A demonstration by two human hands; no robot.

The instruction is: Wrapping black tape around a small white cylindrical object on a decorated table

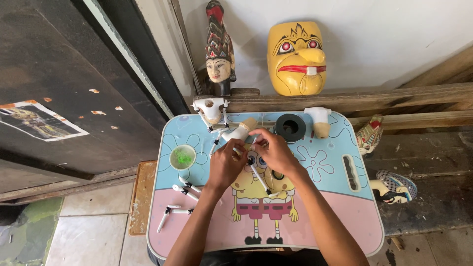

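Low cartoon-print table [345,216] against a white wall, yellow mask [296,58] above. At centre frame, left hand [226,165] and right hand [276,152] pinched together on a white puppet arm [258,178]. Done: jointed arms [180,199] lying lower left. Left: torso [211,109] at top, armless.

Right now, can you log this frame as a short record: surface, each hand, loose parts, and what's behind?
surface: small lap table with cartoon print
left hand: pinching a small white jointed part at table centre
right hand: on the same part, a white stick hanging under it
loose parts: white sticks, green-filled cup, black ring
behind: yellow mask, puppet head on a wooden ledge
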